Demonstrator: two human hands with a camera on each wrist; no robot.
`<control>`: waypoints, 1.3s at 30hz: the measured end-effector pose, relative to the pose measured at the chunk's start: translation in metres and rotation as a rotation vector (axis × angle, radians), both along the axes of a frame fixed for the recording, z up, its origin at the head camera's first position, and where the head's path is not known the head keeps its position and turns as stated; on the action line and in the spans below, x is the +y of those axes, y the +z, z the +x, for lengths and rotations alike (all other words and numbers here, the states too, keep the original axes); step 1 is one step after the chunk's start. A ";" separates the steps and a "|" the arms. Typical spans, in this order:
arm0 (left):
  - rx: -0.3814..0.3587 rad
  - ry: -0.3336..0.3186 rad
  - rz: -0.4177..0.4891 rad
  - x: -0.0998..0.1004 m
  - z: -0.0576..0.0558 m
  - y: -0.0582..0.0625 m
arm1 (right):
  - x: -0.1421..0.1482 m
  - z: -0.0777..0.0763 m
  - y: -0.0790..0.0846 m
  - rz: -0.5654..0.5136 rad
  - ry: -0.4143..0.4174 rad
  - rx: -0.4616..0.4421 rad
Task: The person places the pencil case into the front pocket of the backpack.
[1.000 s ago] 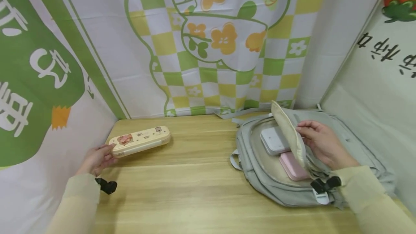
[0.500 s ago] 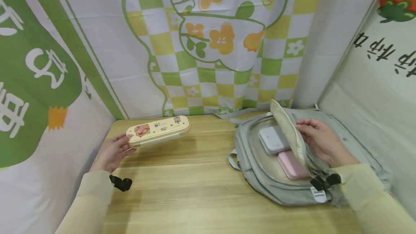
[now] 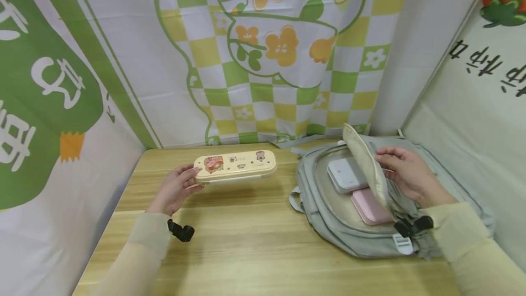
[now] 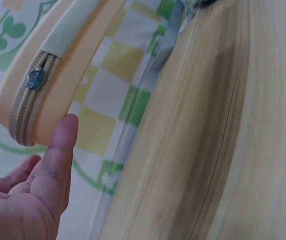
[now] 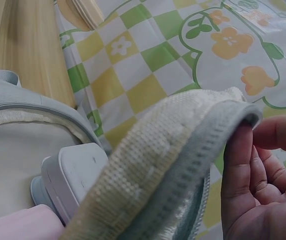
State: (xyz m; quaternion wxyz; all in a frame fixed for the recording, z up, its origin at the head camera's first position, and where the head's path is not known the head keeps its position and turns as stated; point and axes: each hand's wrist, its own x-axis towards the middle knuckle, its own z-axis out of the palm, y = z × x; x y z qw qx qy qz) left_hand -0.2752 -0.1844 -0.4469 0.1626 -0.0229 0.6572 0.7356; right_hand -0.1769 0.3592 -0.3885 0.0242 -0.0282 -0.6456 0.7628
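My left hand (image 3: pixel 174 189) pinches the left end of a long cream zippered pencil case (image 3: pixel 235 166) printed with small cartoon animals. Held above the table, the case lies nearly level, and its zip pull (image 4: pixel 35 79) shows close to the fingers in the left wrist view. On the right, my right hand (image 3: pixel 408 175) pinches the zipped edge of the flap (image 5: pixel 148 155) of a grey backpack (image 3: pixel 328 229), holding it raised. Inside the opened compartment sit a white case (image 3: pixel 346 175) and a pink case (image 3: pixel 371 207), both partly behind the flap in the head view.
The wooden table (image 3: pixel 246 250) spans the space between the hands. A patterned curtain (image 3: pixel 263 104) hangs along its back edge, with printed cloth walls at left and right. A grey strap (image 3: pixel 302 142) trails behind the backpack, and a buckle (image 3: pixel 402 244) lies at its front.
My left hand has carried the pencil case rightward from the table's left side toward the backpack. The right hand and the raised flap have stayed nearly in place.
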 end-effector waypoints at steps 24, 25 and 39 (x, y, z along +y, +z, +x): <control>-0.006 -0.101 0.086 0.129 0.000 -0.016 | 0.008 0.000 0.005 -0.010 0.005 0.039; -0.005 -0.104 0.089 0.134 0.001 -0.016 | 0.008 0.000 0.005 -0.012 0.003 0.041; -0.048 -0.196 0.132 0.209 0.034 -0.026 | 0.005 0.000 0.009 0.005 -0.035 0.015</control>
